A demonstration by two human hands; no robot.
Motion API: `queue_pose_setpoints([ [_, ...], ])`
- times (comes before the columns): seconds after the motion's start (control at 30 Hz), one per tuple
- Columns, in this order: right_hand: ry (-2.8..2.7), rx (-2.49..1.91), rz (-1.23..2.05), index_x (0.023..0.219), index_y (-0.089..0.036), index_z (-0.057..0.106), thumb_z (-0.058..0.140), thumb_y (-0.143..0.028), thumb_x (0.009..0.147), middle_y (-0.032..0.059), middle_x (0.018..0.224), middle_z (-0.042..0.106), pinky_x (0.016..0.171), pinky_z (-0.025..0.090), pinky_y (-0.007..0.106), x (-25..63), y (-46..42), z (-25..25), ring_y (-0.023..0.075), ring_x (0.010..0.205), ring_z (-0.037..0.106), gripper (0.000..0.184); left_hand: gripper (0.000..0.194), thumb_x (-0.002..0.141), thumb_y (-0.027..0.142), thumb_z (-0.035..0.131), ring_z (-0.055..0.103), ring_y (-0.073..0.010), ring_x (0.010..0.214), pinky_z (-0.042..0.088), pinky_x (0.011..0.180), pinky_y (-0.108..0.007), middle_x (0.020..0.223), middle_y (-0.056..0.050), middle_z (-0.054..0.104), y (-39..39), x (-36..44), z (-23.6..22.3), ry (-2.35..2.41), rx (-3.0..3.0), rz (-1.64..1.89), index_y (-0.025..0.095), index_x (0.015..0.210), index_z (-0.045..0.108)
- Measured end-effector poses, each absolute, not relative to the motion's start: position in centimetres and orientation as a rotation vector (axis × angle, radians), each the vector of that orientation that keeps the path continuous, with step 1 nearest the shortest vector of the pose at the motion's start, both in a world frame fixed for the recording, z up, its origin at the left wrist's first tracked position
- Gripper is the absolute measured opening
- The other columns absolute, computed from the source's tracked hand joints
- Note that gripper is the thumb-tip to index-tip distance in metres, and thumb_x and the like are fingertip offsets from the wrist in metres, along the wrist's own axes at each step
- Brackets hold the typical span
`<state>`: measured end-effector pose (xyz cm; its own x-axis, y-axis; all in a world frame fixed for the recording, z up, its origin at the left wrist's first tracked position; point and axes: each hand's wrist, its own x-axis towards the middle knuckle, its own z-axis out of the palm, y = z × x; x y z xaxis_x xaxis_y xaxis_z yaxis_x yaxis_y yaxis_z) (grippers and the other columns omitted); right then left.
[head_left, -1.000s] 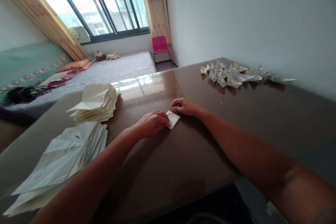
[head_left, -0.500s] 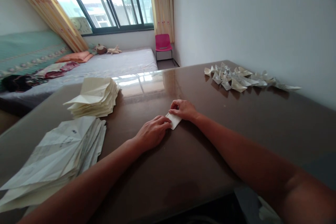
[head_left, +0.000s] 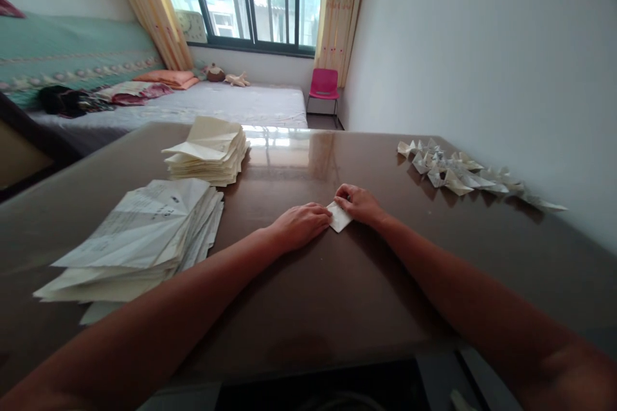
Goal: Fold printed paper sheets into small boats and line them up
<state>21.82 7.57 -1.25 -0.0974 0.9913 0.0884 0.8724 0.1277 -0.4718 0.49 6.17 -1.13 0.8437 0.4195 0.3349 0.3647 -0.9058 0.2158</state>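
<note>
A small folded piece of paper [head_left: 340, 218], pale and roughly diamond-shaped, lies on the brown glossy table [head_left: 289, 282] between my hands. My left hand [head_left: 304, 225] rests low on the table, its fingertips pressed on the paper's left corner. At the paper's upper right edge, my right hand [head_left: 361, 203] pinches it between thumb and curled fingers. Part of the paper is covered by the fingers on both sides.
Two stacks of creased sheets stand on the left: a cream stack [head_left: 207, 151] farther off and a printed stack [head_left: 139, 225] nearer. Several folded paper pieces [head_left: 448, 170] sit at the far right by the wall. Beyond are a bed [head_left: 260, 103] and a pink chair [head_left: 324, 85].
The camera view has turned left and tilted, so the scene sits farther right in the picture. Both hands stay on the folded paper; the left fingers lie a little flatter and closer together.
</note>
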Motion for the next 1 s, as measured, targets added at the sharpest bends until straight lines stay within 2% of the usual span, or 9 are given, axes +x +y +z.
queue_pose_setpoints([
  [0.1,-2.179,-1.739,0.634,0.091,-0.019,0.067,0.058,-0.020,0.081,0.0022,0.086,0.069,0.065,0.045,0.023,22.8,8.0,0.6,0.0134,0.074,0.060,0.014,0.026,0.096,0.027,0.041,0.061,-0.0144,0.100,0.048,0.092,-0.026,0.102,-0.005,0.069,6.4,0.6,-1.3,0.646,2.912,0.574,0.021,0.097,0.067],
  [0.2,-2.350,-1.528,0.881,0.106,-0.017,0.064,0.064,-0.020,0.075,0.0043,0.098,0.068,0.068,0.049,0.024,24.1,7.7,2.9,0.0140,0.079,0.061,0.031,0.025,0.096,0.028,0.042,0.061,-0.0150,0.098,0.049,0.089,-0.026,0.101,-0.005,0.068,6.7,0.6,-1.2,0.651,2.982,0.540,0.020,0.099,0.066],
  [0.3,-2.534,-1.248,0.762,0.114,-0.019,0.062,0.068,-0.020,0.071,0.0062,0.110,0.062,0.080,0.049,0.028,24.8,6.2,4.4,0.0172,0.095,0.058,0.043,0.020,0.094,0.023,0.046,0.059,-0.0163,0.099,0.049,0.087,-0.027,0.102,-0.006,0.066,6.9,0.6,-1.1,0.612,3.091,0.474,0.020,0.102,0.064],
  [0.43,-2.662,-1.066,0.582,0.116,-0.021,0.061,0.070,-0.020,0.071,0.0065,0.109,0.060,0.092,0.045,0.034,24.5,4.6,3.5,0.0197,0.102,0.054,0.046,0.019,0.091,0.016,0.049,0.056,-0.0187,0.098,0.049,0.079,-0.027,0.100,-0.008,0.065,7.1,0.7,-1.1,0.556,3.235,0.383,0.018,0.106,0.061],
  [0.6,-2.527,-1.049,0.574,0.116,-0.021,0.060,0.068,-0.021,0.074,0.0072,0.110,0.060,0.093,0.045,0.034,24.9,4.6,0.8,0.0201,0.104,0.054,0.042,0.019,0.094,0.020,0.044,0.057,-0.0181,0.092,0.048,0.076,-0.027,0.092,-0.007,0.065,7.1,0.9,-1.1,0.672,3.217,0.438,0.016,0.099,0.062],
  [0.73,-2.423,-1.061,0.640,0.109,-0.021,0.064,0.063,-0.020,0.080,0.0072,0.109,0.061,0.088,0.047,0.032,26.0,4.9,-0.1,0.0185,0.100,0.057,0.029,0.021,0.094,0.025,0.044,0.057,-0.0163,0.089,0.047,0.078,-0.026,0.089,-0.004,0.064,6.7,1.2,-0.9,0.818,3.039,0.518,0.018,0.095,0.063],
  [0.83,-2.367,-1.052,0.681,0.101,-0.022,0.069,0.061,-0.027,0.085,0.0065,0.103,0.064,0.088,0.047,0.032,26.4,5.0,-0.1,0.0185,0.099,0.058,0.019,0.020,0.092,0.025,0.044,0.056,-0.0167,0.091,0.047,0.078,-0.027,0.093,-0.004,0.064,6.3,1.3,-0.9,0.894,2.950,0.550,0.019,0.094,0.064],
  [1.0,-2.317,-1.075,0.724,0.100,-0.023,0.072,0.057,-0.030,0.088,0.0060,0.098,0.065,0.083,0.047,0.029,26.3,5.0,0.1,0.0161,0.090,0.060,0.020,0.020,0.092,0.028,0.046,0.055,-0.0171,0.092,0.047,0.080,-0.028,0.096,-0.003,0.063,6.3,1.2,-1.0,0.952,2.826,0.599,0.022,0.092,0.064],
])
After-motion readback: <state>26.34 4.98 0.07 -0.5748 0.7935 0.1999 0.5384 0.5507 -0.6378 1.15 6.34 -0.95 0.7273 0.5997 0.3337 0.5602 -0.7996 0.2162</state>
